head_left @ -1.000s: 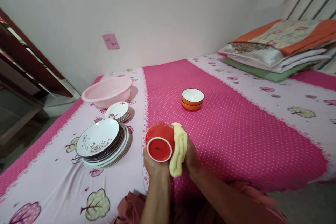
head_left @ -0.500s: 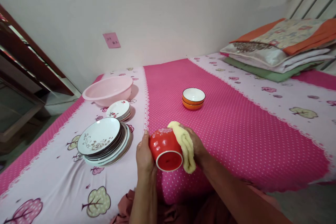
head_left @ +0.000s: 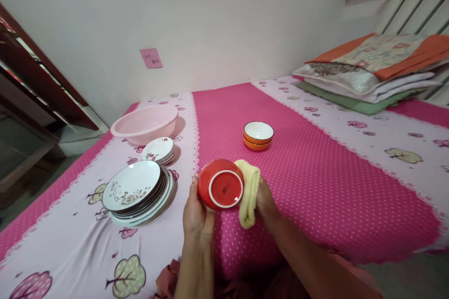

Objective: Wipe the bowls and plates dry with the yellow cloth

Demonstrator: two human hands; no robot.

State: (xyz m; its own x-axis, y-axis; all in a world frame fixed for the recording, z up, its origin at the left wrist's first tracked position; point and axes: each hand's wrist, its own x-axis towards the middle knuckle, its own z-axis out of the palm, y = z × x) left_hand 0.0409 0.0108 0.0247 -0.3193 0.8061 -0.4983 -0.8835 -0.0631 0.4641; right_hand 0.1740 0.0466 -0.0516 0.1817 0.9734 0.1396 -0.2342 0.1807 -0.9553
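Observation:
My left hand (head_left: 196, 208) grips a red bowl (head_left: 220, 184) from its left side, with the bowl's white-ringed base turned toward me. Pressed against the bowl's right side is a folded yellow cloth (head_left: 249, 190), held by my right hand (head_left: 264, 203) with fingers closed around it. Both hands hover just above the near edge of the pink dotted bedsheet (head_left: 315, 177). Two stacked orange bowls (head_left: 258, 134) with white insides sit farther back on the sheet.
A stack of flowered plates (head_left: 138, 191) lies to the left, with a smaller stack of saucers (head_left: 159, 149) and a pink basin (head_left: 145, 123) behind. Folded bedding and pillows (head_left: 372, 67) lie at the far right. A wall closes the back, dark wooden furniture (head_left: 31, 103) the left.
The red bowl has been turned so its base faces me more squarely. The cloth has slid round to the bowl's right side, and both hands shifted slightly.

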